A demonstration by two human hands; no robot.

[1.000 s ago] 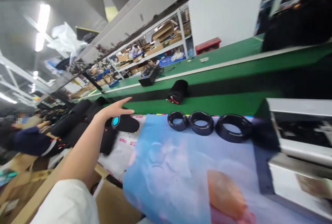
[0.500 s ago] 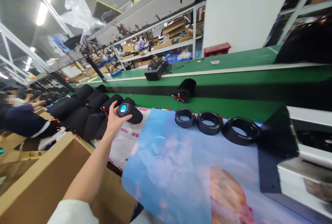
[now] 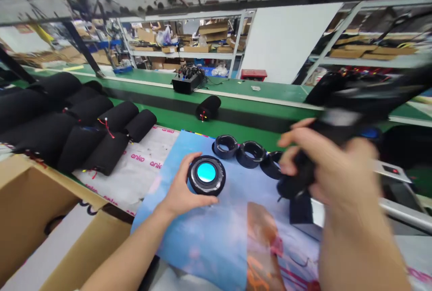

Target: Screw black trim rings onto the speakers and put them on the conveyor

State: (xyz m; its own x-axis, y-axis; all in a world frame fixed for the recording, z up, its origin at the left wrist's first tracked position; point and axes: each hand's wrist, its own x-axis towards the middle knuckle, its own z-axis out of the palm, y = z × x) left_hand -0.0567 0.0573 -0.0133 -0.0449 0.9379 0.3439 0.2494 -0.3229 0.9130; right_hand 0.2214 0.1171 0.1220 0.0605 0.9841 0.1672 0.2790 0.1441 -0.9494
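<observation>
My left hand (image 3: 187,190) is closed around a black tube with a shiny cyan end (image 3: 206,173); this end faces me, so its length is hidden. It is held over a printed poster sheet (image 3: 216,232). To the right, my right hand (image 3: 332,165) has its fingers wrapped round a black handheld tool (image 3: 299,174), smeared by motion, so I cannot tell its exact kind. Between the hands, along the back of the sheet, stand three black rings (image 3: 250,154), the rightmost partly covered by the right hand.
Several black fabric tubes (image 3: 91,109) with thin wires lie at left, near an open cardboard box (image 3: 114,232). One more tube (image 3: 208,106) lies on the green belt (image 3: 175,115). A black box of cables (image 3: 187,85) stands behind. Silver-edged equipment (image 3: 401,210) is at right.
My left hand has brought the black tube rightward from the pile to above the poster sheet. My right hand has come into view holding the tool. The view has turned and levelled.
</observation>
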